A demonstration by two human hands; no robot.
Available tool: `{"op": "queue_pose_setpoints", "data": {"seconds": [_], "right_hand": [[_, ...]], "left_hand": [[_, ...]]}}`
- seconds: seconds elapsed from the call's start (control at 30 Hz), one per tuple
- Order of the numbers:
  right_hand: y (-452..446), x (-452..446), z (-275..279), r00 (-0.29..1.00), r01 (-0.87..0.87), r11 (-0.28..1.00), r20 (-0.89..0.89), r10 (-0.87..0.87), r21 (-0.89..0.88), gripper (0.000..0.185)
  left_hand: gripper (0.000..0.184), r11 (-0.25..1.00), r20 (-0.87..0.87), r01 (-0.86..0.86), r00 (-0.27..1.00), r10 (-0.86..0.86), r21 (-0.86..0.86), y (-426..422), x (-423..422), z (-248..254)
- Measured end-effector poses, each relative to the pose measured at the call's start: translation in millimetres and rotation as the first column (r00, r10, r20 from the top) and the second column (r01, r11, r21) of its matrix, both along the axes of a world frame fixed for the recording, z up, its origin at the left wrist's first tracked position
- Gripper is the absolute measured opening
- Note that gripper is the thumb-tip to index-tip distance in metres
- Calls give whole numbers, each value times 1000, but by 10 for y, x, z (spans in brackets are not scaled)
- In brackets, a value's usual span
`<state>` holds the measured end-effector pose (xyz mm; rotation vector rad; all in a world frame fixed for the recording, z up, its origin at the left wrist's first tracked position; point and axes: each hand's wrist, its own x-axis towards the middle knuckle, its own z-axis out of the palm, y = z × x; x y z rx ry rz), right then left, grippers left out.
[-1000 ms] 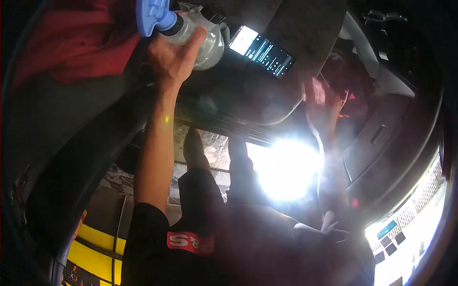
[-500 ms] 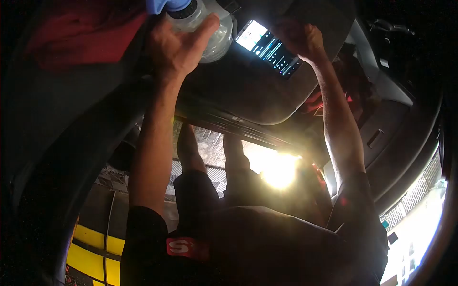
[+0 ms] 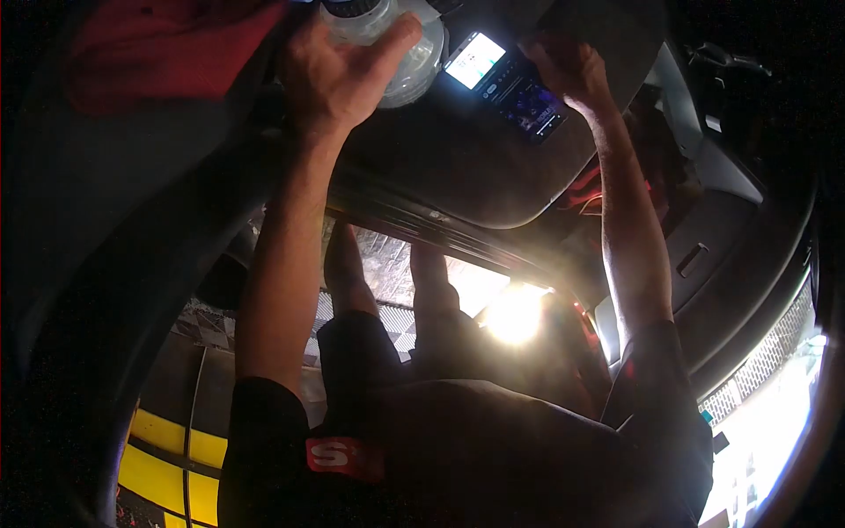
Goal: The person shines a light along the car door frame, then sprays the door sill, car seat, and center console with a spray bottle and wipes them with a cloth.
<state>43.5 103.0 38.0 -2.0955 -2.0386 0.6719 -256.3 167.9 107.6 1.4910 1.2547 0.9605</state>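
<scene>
My left hand [image 3: 333,79] is closed around a clear spray bottle [image 3: 421,66] with a black collar, near the top edge of the view; my thumb lies across its side. The bottle's upper part is cut off by the frame. To the right, a phone [image 3: 502,84] with a lit screen lies on a dark, smooth surface [image 3: 458,167]. Beside the phone's right edge is my right hand [image 3: 576,75], bent at the wrist. Its fingers are in deep shadow, so I cannot tell whether they touch the phone or hold anything.
Red fabric [image 3: 167,57] lies at upper left. A car door panel [image 3: 709,238] stands open on the right, with a door sill [image 3: 422,216] below the dark surface. A bright lamp [image 3: 515,317] glares near my legs. Yellow and black panels [image 3: 167,466] show at lower left.
The phone's screen content has changed, its lower part now showing a dark bluish picture. Both hands and the bottle sit slightly higher in view, and the bottle's blue spray head has left the frame.
</scene>
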Motion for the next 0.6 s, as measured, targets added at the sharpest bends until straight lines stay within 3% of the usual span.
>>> {"op": "queue_pose_setpoints", "data": {"seconds": [0.13,0.27,0.37,0.53,0.6], "right_hand": [[1,32,-40,998,-4,998,57,0,70,31],[4,39,-8,998,-27,998,55,23,58,23],[28,47,-14,997,-46,992,-53,53,116,22],[54,30,58,998,-54,998,42,53,16,23],[49,105,-9,976,-207,971,90,197,124,21]], "left_hand": [[43,1000,29,-8,1000,8,22,3,-15,-91],[37,997,-122,22,992,-31,-74,11,-81,-235],[42,1000,16,-1,1000,2,-22,-3,-9,-25],[42,1000,11,-9,1000,9,3,-1,-3,11],[41,999,-40,-33,999,34,19,-4,-11,2]]}}
